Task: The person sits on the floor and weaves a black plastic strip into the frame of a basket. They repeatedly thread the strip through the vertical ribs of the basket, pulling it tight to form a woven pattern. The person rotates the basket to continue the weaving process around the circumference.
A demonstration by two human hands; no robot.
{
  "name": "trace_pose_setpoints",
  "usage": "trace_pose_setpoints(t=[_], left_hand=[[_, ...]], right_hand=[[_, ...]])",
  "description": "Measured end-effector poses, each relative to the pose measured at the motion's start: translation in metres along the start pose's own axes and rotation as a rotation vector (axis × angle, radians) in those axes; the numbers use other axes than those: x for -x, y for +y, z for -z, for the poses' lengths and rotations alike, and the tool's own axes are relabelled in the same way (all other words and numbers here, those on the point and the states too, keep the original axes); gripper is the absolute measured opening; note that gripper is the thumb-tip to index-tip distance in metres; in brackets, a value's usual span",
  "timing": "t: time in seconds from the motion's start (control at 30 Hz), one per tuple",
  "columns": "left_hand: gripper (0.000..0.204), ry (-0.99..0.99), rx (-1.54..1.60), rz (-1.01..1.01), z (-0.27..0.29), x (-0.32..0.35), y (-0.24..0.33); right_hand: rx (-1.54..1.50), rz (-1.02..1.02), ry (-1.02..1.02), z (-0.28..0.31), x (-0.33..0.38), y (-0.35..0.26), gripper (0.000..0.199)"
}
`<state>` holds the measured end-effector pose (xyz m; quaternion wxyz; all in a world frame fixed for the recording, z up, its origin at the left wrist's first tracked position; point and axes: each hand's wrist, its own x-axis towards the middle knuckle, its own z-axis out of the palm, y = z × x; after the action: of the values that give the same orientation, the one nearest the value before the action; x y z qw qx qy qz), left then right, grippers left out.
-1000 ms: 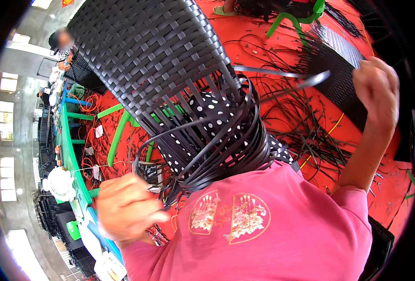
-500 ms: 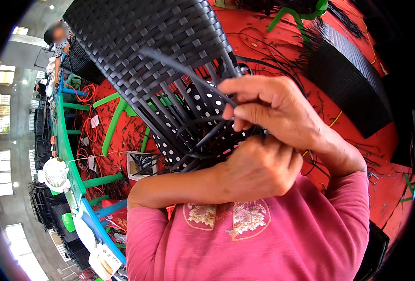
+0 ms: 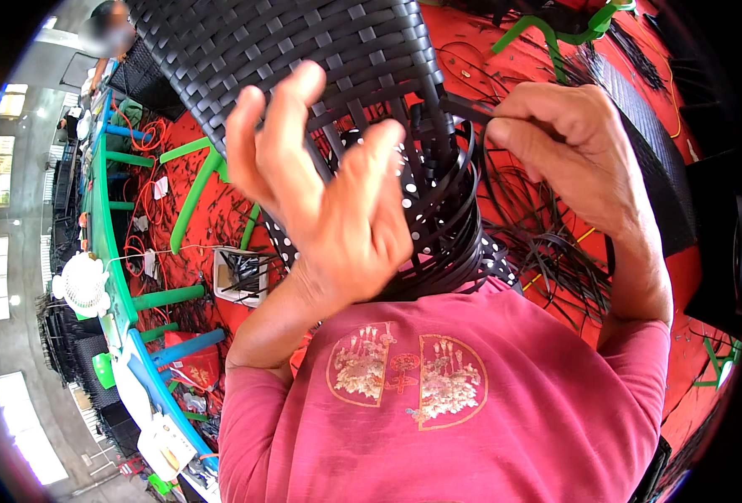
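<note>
We look down on a red floor (image 3: 220, 210) that fills most of the view, littered with black offcuts and crossed by green and blue frame bars (image 3: 188, 199) at the left. Over it, reaching from the top edge down to our chest, stands the large black woven panel (image 3: 287, 42), its flat strips interlaced in a tight basket pattern; its lower end is unfinished, and there the loose black strips (image 3: 455, 226) hang in a curved bundle against a black cloth with white dots (image 3: 417, 210) just above our pink shirt (image 3: 438, 402). A second dark woven panel (image 3: 647, 142) lies flat on the floor at the right, with a scatter of cut strips between it and our arm. Our left hand (image 3: 329, 193) is raised in front of the weave with the fingers spread wide and curled, palm toward the panel, gripping nothing that we can see. Our right hand (image 3: 563, 142) is up at the panel's right edge, thumb and forefinger pinched on a single black strip (image 3: 463, 107) that runs from the weave to the fingertips. At lower left a small white tray (image 3: 241, 275) with dark bits sits on the floor, and a white fan (image 3: 82, 285) lies beside the green bar.
</note>
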<state>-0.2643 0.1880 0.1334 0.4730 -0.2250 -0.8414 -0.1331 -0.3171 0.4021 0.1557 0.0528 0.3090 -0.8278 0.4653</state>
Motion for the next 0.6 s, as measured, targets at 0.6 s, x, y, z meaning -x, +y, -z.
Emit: trace_pose_setpoints(t=[0.6], left_hand=[[0.012,-0.068,0.003,0.132,-0.036,0.012,-0.024]], right_hand=[[0.396,0.155,-0.214,-0.021,-0.046,-0.006,0.016]])
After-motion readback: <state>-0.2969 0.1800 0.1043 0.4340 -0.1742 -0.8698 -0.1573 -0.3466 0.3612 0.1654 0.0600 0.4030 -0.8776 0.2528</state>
